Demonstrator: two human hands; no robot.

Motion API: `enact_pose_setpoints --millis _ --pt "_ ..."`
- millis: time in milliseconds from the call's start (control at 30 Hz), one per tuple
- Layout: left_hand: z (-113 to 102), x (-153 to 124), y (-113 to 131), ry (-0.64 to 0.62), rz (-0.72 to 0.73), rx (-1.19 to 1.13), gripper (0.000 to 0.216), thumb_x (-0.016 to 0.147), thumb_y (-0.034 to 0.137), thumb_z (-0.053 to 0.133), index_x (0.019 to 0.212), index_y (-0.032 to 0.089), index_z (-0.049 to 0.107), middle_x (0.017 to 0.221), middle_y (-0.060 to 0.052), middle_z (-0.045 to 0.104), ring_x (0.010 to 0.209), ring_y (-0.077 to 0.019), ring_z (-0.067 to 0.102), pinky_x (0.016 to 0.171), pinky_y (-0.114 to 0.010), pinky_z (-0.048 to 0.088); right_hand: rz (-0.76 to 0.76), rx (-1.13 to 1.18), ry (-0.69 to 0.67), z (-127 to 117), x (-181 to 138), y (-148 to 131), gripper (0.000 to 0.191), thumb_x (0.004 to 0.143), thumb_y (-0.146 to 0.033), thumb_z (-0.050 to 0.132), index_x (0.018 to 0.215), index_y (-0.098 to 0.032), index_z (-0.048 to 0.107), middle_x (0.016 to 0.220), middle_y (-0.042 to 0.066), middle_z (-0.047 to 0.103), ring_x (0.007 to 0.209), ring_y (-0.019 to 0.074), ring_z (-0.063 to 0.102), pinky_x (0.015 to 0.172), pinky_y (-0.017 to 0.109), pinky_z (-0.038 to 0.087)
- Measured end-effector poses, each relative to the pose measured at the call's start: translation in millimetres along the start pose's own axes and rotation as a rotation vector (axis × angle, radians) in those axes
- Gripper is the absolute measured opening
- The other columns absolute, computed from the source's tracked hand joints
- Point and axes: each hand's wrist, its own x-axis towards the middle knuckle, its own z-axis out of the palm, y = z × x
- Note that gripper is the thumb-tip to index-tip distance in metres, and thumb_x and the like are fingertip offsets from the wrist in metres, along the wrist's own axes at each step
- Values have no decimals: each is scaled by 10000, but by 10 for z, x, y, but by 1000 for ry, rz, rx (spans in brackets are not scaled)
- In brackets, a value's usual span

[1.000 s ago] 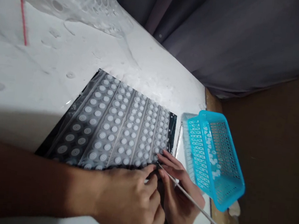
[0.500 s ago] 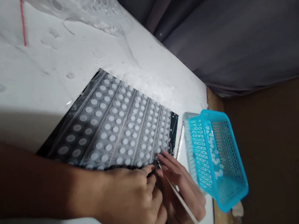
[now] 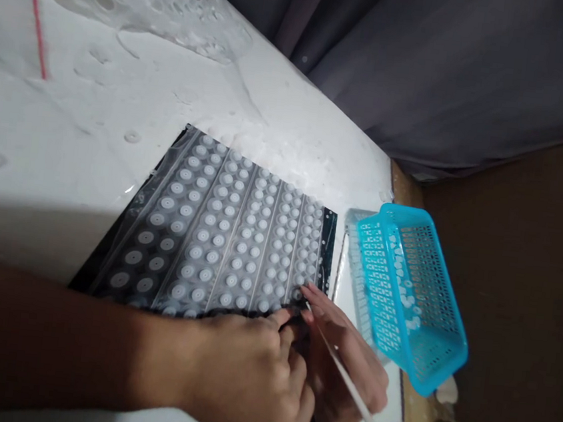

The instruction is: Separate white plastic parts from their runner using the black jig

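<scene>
A dark board (image 3: pixel 328 249) lies on the table, covered by clear strips with rows of small white round discs (image 3: pixel 203 236). My left hand (image 3: pixel 244 375) reaches in from the left over the board's near edge. Its fingers are curled, with a fingertip against the lower discs; what they pinch, if anything, is hidden. Close beside it, my right hand (image 3: pixel 347 352) is closed around a thin white stick (image 3: pixel 355 397). The stick's upper end is by the right fingertips, at the board's lower right corner, and it slants down to the frame's bottom edge.
A blue plastic basket (image 3: pixel 443 322) with small white pieces inside stands tilted at the right. Clear perforated plastic (image 3: pixel 147 2) and a red strip (image 3: pixel 38 27) lie at the upper left. A few loose discs (image 3: pixel 132 136) rest on the white table. Grey curtain (image 3: pixel 427 72) hangs behind.
My right fingertips and the upper end of the white stick have shifted slightly up and right. My left hand stays nearly in place against the board.
</scene>
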Motion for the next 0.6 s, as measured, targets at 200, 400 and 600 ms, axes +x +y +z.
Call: enact_pose_setpoints --millis 200,400,600 --pt "43 -31 26 -9 -6 -33 214 939 359 630 875 185 737 842 -102 792 807 -281 783 899 -487 652 134 150 43 8 -45 61 207 920 -9 747 977 -208 754 1111 60 855 1025 262 838 904 390 707" --pt "18 -18 -24 15 24 1 214 964 339 607 933 184 751 944 -116 802 905 -285 778 909 -473 635 175 141 16 -67 -71 122 198 936 -26 739 1001 -213 746 1138 58 848 1004 246 835 915 380 700" --pt "-8 12 -69 62 21 56 252 997 267 531 917 158 744 941 -126 788 867 -295 761 822 -460 633 153 222 -22 -106 -11 86 236 899 -23 768 1035 -214 794 1116 67 845 1127 324 803 946 488 696"
